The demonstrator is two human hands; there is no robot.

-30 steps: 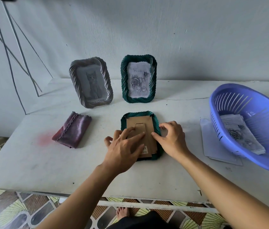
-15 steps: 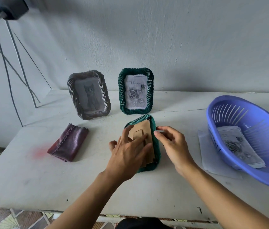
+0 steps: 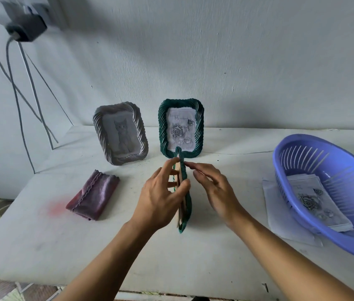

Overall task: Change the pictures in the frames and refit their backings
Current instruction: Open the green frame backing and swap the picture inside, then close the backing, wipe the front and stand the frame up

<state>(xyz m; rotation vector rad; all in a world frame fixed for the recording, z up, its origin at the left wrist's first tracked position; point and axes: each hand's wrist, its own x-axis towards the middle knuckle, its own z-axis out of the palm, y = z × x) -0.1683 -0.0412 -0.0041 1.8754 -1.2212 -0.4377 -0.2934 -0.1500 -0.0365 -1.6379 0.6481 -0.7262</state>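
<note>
Frame point(image 3: 185, 187) held edgewise (green, backing point(image 3: 180, 210) leftward): left hand point(image 3: 160, 199) grips it, right hand point(image 3: 217, 190), relaxed, touches its rim.

Held green frame point(image 3: 184, 177): rope-twist rim, stood on edge, edge-on to me, mid-table. Left hand point(image 3: 160, 200) gripped it. Brown card backing point(image 3: 179, 216) on its left face. Just behind: 2nd green frame point(image 3: 163, 127), upright near wall, rose pic point(image 3: 180, 130) inside. Left of that: grey twist-rim frame point(image 3: 141, 135), leaning back, cat pic point(image 3: 122, 135) inside. Spare rose print point(image 3: 317, 203) lay flat in blue basket point(image 3: 302, 157), far right.
</note>
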